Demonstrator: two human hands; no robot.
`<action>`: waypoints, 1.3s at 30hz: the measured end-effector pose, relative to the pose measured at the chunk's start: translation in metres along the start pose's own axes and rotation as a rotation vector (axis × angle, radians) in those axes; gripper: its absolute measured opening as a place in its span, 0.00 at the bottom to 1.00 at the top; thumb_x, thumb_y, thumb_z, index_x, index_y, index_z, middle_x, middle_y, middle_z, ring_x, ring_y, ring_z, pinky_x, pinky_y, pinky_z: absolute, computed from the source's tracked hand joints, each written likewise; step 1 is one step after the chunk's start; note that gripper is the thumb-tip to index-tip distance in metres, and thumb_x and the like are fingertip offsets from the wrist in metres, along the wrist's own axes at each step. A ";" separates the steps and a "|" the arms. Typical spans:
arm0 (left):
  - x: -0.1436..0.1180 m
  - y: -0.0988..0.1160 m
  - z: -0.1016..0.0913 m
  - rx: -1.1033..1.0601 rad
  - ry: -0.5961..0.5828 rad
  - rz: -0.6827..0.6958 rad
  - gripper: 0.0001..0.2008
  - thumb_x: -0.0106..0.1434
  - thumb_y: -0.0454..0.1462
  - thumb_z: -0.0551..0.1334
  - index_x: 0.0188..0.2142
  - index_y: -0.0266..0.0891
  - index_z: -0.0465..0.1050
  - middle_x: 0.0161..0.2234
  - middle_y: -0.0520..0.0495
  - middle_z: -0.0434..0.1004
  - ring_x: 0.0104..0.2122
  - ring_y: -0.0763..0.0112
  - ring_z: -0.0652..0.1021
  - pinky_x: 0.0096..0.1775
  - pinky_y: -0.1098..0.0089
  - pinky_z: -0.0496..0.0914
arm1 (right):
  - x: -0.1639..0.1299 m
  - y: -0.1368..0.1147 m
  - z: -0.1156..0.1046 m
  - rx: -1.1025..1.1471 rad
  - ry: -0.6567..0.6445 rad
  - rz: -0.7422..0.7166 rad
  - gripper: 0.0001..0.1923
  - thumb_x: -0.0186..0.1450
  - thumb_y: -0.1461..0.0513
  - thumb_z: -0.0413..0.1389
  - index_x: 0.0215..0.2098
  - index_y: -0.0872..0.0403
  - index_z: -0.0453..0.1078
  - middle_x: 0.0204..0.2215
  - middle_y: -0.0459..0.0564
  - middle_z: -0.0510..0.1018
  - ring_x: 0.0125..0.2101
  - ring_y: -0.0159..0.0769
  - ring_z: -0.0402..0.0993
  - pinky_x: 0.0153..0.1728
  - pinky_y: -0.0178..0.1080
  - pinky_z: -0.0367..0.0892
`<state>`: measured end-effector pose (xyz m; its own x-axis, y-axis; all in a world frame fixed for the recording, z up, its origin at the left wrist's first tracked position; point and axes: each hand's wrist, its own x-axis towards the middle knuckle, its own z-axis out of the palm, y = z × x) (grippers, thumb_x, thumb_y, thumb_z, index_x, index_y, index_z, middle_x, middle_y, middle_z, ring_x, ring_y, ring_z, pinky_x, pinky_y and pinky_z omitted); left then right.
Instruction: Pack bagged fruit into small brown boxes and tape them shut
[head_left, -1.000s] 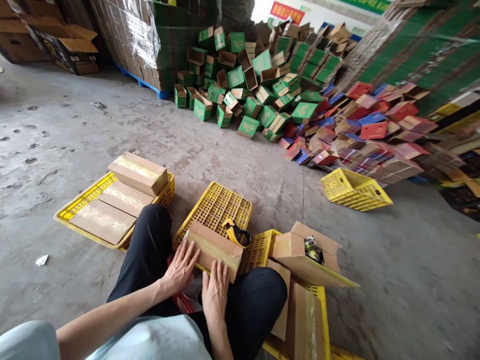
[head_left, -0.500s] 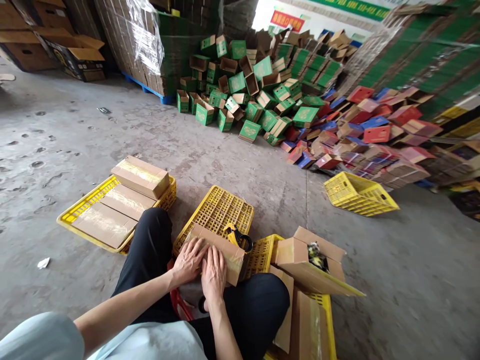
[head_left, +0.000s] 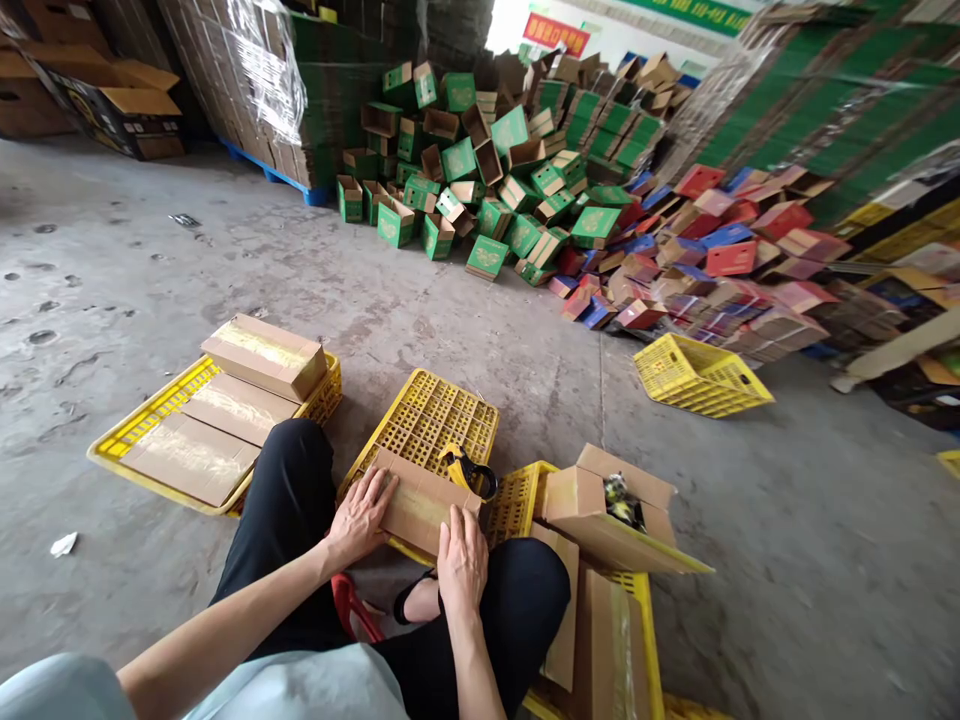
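Observation:
A taped brown cardboard box (head_left: 416, 503) lies on an upturned yellow crate (head_left: 431, 420) in front of my knees. My left hand (head_left: 362, 517) presses flat on the box's left end. My right hand (head_left: 462, 562) lies flat on its right end. A yellow and black tape dispenser (head_left: 466, 469) sits on the crate just behind the box, untouched.
A yellow tray (head_left: 127, 440) at my left holds sealed brown boxes (head_left: 264, 356). An open carton (head_left: 609, 508) with items inside sits on crates at my right. A loose yellow crate (head_left: 699, 375) lies farther right. Piles of green boxes (head_left: 487, 160) and red and blue boxes (head_left: 712, 260) fill the back.
My hands came together at the middle of the box, then spread again to its two ends. The box has tipped and shifted slightly under them.

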<state>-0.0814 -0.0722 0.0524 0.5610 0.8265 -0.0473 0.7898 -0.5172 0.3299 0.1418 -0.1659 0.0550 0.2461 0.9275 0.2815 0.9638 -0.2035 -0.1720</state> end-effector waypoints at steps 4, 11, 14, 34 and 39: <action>0.000 0.000 0.000 0.009 -0.001 0.003 0.52 0.56 0.47 0.70 0.75 0.40 0.51 0.74 0.32 0.52 0.74 0.42 0.53 0.69 0.48 0.55 | -0.003 0.008 0.004 0.035 0.046 -0.011 0.30 0.80 0.52 0.38 0.62 0.60 0.73 0.59 0.65 0.77 0.56 0.49 0.75 0.57 0.48 0.69; -0.001 0.001 0.002 0.011 -0.027 0.023 0.52 0.56 0.45 0.69 0.75 0.38 0.50 0.75 0.30 0.50 0.74 0.39 0.51 0.69 0.45 0.54 | -0.010 0.006 0.009 0.114 0.078 -0.010 0.30 0.79 0.51 0.39 0.63 0.61 0.71 0.60 0.66 0.75 0.60 0.49 0.72 0.61 0.47 0.68; 0.002 0.010 0.004 0.015 -0.051 0.015 0.54 0.55 0.46 0.69 0.75 0.31 0.49 0.74 0.25 0.49 0.74 0.35 0.49 0.69 0.42 0.52 | -0.010 0.004 0.009 0.078 0.064 -0.004 0.30 0.79 0.50 0.40 0.63 0.61 0.72 0.59 0.67 0.76 0.59 0.51 0.73 0.59 0.49 0.69; -0.020 0.020 0.024 0.057 0.003 0.149 0.38 0.67 0.36 0.57 0.75 0.35 0.51 0.76 0.30 0.42 0.75 0.40 0.45 0.70 0.41 0.49 | -0.031 -0.078 0.027 0.081 -0.116 -0.072 0.28 0.79 0.56 0.38 0.69 0.58 0.67 0.67 0.62 0.71 0.68 0.56 0.64 0.64 0.59 0.63; -0.029 -0.017 0.009 -0.026 -0.023 0.132 0.45 0.62 0.39 0.61 0.76 0.37 0.47 0.76 0.35 0.45 0.75 0.48 0.50 0.71 0.44 0.49 | -0.030 -0.043 0.019 0.055 -0.105 0.032 0.32 0.79 0.51 0.37 0.69 0.59 0.66 0.66 0.64 0.71 0.67 0.56 0.66 0.63 0.57 0.64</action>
<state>-0.1085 -0.0896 0.0397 0.6652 0.7463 -0.0240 0.7026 -0.6147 0.3586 0.0914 -0.1790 0.0363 0.2615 0.9491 0.1753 0.9480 -0.2184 -0.2317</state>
